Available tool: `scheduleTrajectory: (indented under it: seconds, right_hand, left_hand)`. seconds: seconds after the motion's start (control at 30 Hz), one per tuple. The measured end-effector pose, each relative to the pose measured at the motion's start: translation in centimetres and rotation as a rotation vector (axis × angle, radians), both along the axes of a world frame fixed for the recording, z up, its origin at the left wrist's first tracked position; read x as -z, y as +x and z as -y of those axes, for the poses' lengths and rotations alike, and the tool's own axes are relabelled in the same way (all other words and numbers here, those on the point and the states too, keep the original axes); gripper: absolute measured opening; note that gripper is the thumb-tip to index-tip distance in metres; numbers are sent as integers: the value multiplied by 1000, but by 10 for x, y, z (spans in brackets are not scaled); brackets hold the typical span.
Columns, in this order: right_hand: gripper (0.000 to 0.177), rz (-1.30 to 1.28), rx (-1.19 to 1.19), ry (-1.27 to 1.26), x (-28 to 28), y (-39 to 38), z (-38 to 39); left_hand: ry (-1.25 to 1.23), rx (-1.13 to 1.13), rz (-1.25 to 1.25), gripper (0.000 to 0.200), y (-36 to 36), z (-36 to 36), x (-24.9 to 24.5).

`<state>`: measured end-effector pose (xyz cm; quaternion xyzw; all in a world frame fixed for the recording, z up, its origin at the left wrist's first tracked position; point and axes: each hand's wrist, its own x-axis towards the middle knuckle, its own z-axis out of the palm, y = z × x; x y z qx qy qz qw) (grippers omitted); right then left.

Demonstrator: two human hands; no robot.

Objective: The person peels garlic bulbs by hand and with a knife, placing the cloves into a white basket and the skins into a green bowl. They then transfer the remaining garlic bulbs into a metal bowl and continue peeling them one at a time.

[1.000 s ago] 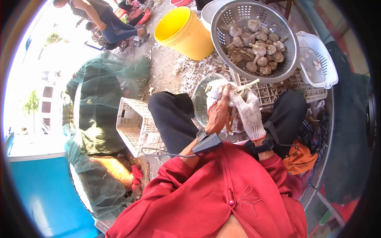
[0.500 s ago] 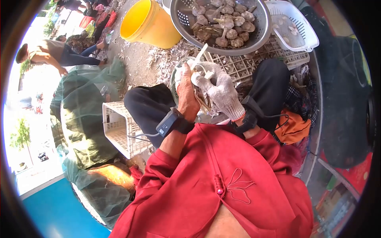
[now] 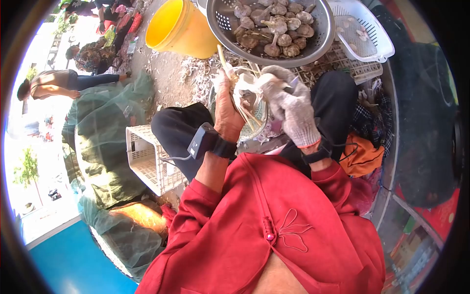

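My bare left hand (image 3: 228, 111) is closed around a garlic bulb (image 3: 242, 88) with loose, papery skin and a pale stalk that points up and away. Dry stalk strands hang below it. My right hand (image 3: 292, 109), in a pale knitted glove, is just to the right of the bulb with its fingers curled. A small, pale, thin piece pokes out by the gloved fingers; I cannot make out what it is. Beneath both hands, between my knees, is a bowl (image 3: 262, 128) with peelings, partly hidden. A steel colander (image 3: 225, 36) of garlic bulbs (image 3: 279, 29) stands just beyond.
A yellow bucket (image 3: 178, 29) stands left of the colander, a white basket (image 3: 372, 49) with a few pale pieces right of it. A plastic crate (image 3: 154, 157) lies by my left knee. Skins litter the ground. Green netting (image 3: 107, 117) covers sacks at left; a person (image 3: 51, 84) is beyond.
My right hand has drawn away to the right from the bulb. The left hand still holds the bulb, whose skin now hangs looser. The person at left has shifted.
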<state>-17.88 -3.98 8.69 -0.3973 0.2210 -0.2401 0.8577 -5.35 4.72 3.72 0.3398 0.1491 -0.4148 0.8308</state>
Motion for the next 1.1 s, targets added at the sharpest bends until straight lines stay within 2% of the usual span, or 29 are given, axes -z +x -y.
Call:
scheduleTrajectory:
  seconds: [0.03,0.1,0.13,0.17,0.2,0.23,0.3,0.33,0.37,0.4,0.43,0.47,0.5,0.57,0.63,0.7,0.73,0.8,0.87,0.9,0.93,0.97,1.03,1.1]
  right_hand:
    - [23,26,37,-25,-2,-4,7]
    - [21,37,204,-49,-3,-13,28]
    - [20,60,230,-17,-1,-21,46]
    - [23,18,285,-89,0,-30,63]
    - [27,-55,335,-143,4,-39,86]
    - [24,-40,319,-169,2,-48,109]
    - [19,-161,383,-259,15,-69,160]
    - [20,-241,381,-245,26,-81,188]
    - [21,-314,396,-242,30,-90,209]
    - [22,-395,433,-270,23,-94,219]
    - [24,-478,468,-290,18,-96,227]
    - [28,-531,496,-311,29,-105,245]
    - [31,-555,514,-303,34,-111,259]
    - [32,-640,576,-338,50,-121,285]
    - [29,-680,578,-324,53,-129,295]
    - [26,-711,583,-318,61,-125,308]
    - [26,-675,569,-342,74,-126,313]
    - [24,-647,561,-443,82,-137,313]
    - [19,-567,620,-334,84,-130,308]
    - [16,-582,622,-348,80,-127,303]
    - [15,-576,592,-381,80,-126,301]
    - [17,-667,598,-622,96,-131,310]
    - [21,-649,623,-479,79,-123,300]
    - [25,-738,691,-607,78,-120,302]
  left_hand:
    - [-112,59,68,35,10,-7,12]
    - [-333,244,14,44,42,-27,41]
    - [-5,58,53,48,40,-24,25]
    - [93,40,92,46,49,-33,27]
    - [57,99,108,43,64,-47,38]
    - [13,156,132,41,81,-59,47]
    - [74,158,109,36,103,-75,51]
    - [208,33,57,28,136,-97,83]
    - [240,-50,147,32,141,-96,71]
    - [228,-56,95,40,167,-104,74]
    - [181,-193,-37,48,178,-105,64]
    - [2,-72,11,53,213,-143,97]
    - [75,-83,-34,54,247,-161,121]
    - [266,-265,-38,49,215,-124,93]
    - [245,-172,-107,43,206,-113,96]
    - [406,-137,37,39,197,-91,109]
    - [287,-33,19,31,178,-73,90]
    - [365,70,213,25,145,-28,59]
    - [315,119,480,25,114,14,27]
    - [437,102,601,24,89,37,6]
    - [523,101,607,23,82,51,7]
    - [610,97,617,22,78,61,8]
    - [500,71,629,22,89,62,28]
    - [516,66,696,21,73,63,15]
